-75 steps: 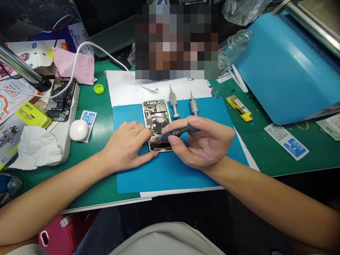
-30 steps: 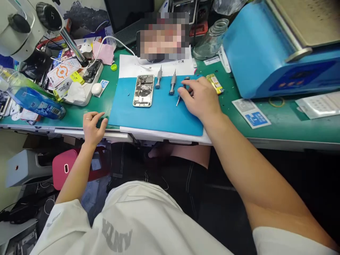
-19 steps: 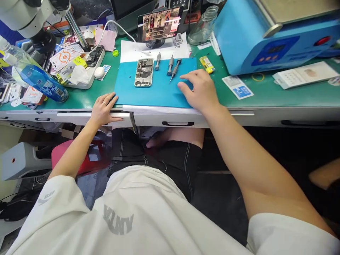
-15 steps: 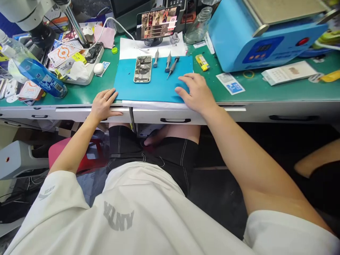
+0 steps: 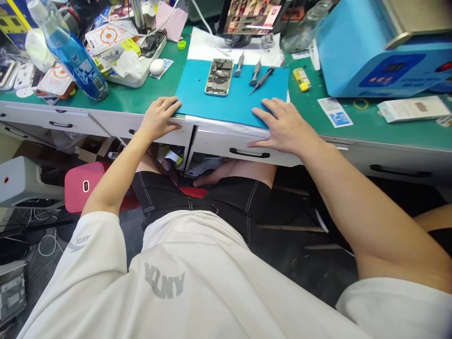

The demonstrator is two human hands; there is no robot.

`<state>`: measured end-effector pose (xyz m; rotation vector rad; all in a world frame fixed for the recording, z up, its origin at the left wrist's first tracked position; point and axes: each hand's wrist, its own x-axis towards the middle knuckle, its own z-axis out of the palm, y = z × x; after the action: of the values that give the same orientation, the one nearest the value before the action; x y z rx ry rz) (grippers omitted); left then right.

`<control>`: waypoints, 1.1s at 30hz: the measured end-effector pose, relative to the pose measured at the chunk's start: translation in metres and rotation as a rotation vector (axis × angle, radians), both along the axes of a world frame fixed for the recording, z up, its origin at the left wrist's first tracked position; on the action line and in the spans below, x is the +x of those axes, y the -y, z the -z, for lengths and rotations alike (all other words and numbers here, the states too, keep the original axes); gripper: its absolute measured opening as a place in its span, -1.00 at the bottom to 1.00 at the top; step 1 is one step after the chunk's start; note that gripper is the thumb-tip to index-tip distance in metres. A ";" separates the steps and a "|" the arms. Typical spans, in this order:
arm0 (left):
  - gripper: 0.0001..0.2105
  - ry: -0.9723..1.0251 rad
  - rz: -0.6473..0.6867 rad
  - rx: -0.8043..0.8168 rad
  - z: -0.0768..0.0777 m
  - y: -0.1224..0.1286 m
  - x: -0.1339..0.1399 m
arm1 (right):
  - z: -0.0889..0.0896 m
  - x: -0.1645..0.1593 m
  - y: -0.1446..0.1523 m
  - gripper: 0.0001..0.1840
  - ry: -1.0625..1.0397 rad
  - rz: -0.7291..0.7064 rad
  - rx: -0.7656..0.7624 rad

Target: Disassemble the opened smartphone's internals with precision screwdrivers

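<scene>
My left hand [image 5: 161,117] rests on the front edge of the green bench, its fingers at the left front corner of a blue mat [image 5: 226,111]. My right hand [image 5: 284,123] lies over the mat's right front corner, fingers spread and thumb down over the bench edge. Neither hand holds anything. An opened phone [image 5: 219,77] with its inner parts showing lies on the mat. To its right are three screwdrivers: one upright-lying grey one [image 5: 239,65], another grey one [image 5: 255,73] and a darker one [image 5: 262,80].
Behind the mat, a lit phone screen [image 5: 251,16] stands on white paper. A blue machine [image 5: 348,56] and a white box [image 5: 413,108] are on the right, near a yellow lighter-like item [image 5: 302,79]. Leftward are a blue bottle [image 5: 76,61] and clutter. A red stool [image 5: 79,183] stands below.
The view has shifted, so the bench appears farther right and higher. My right hand has come to the mat's front corner, thumb now over the edge. The left hand stays at the bench edge.
</scene>
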<state>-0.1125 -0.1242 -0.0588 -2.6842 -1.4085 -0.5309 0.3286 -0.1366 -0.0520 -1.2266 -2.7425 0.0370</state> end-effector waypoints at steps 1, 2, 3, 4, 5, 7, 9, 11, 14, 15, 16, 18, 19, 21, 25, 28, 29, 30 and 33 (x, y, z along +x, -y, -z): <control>-0.27 0.008 0.021 -0.020 0.001 -0.001 -0.002 | 0.000 -0.001 0.001 0.04 0.010 0.012 0.000; -0.28 0.019 0.038 -0.040 0.001 -0.001 -0.003 | 0.001 -0.002 0.003 0.01 0.015 0.024 0.001; -0.28 0.030 0.051 -0.060 0.002 -0.002 -0.004 | 0.002 -0.004 0.004 -0.02 0.013 0.039 0.005; -0.27 0.041 0.059 -0.078 0.003 -0.002 -0.005 | 0.003 -0.005 0.006 -0.06 0.006 0.056 0.013; -0.27 0.053 0.065 -0.093 0.004 -0.002 -0.005 | 0.005 -0.007 0.008 -0.09 -0.005 0.074 0.023; -0.25 0.075 0.066 -0.110 0.006 -0.002 -0.004 | 0.007 -0.010 0.011 -0.12 -0.023 0.106 0.048; -0.25 0.088 0.063 -0.110 0.008 -0.002 -0.002 | 0.009 -0.013 0.015 -0.10 -0.022 0.131 0.067; -0.26 0.088 0.065 -0.100 0.009 -0.002 -0.001 | 0.009 -0.015 0.016 -0.08 -0.009 0.149 0.069; -0.29 0.074 0.076 -0.091 0.008 -0.002 -0.001 | 0.009 -0.016 0.017 -0.11 -0.012 0.159 0.058; -0.29 0.072 0.083 -0.092 0.007 -0.002 -0.001 | 0.008 -0.016 0.017 -0.13 -0.020 0.158 0.054; -0.30 0.071 0.093 -0.094 0.007 -0.002 -0.002 | 0.008 -0.016 0.017 -0.15 -0.028 0.157 0.051; -0.32 0.076 0.109 -0.091 0.006 0.001 -0.003 | 0.007 -0.017 0.017 -0.16 -0.038 0.155 0.049; -0.34 0.082 0.112 -0.084 0.006 0.003 -0.004 | 0.007 -0.018 0.018 -0.16 -0.039 0.155 0.048; -0.37 0.095 0.097 -0.059 0.007 0.010 -0.006 | 0.007 -0.019 0.019 -0.13 -0.031 0.163 0.048; -0.48 0.112 0.002 0.017 0.012 0.035 -0.017 | 0.008 -0.022 0.022 -0.10 -0.014 0.211 0.053; -0.57 0.152 -0.142 0.067 0.017 0.056 -0.032 | 0.010 -0.023 0.024 -0.13 -0.035 0.233 0.062; -0.60 0.164 -0.189 0.076 0.019 0.062 -0.038 | 0.011 -0.024 0.024 -0.15 -0.046 0.236 0.062; -0.62 0.174 -0.231 0.080 0.022 0.067 -0.045 | 0.011 -0.025 0.025 -0.17 -0.055 0.242 0.061; -0.66 0.247 -0.379 0.045 0.035 0.083 -0.067 | 0.011 -0.028 0.028 -0.21 -0.055 0.262 0.051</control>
<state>-0.1800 -0.2067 -0.0941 -2.2905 -1.8824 -0.8609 0.3009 -0.1647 -0.0629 -1.5338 -2.4984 -0.0263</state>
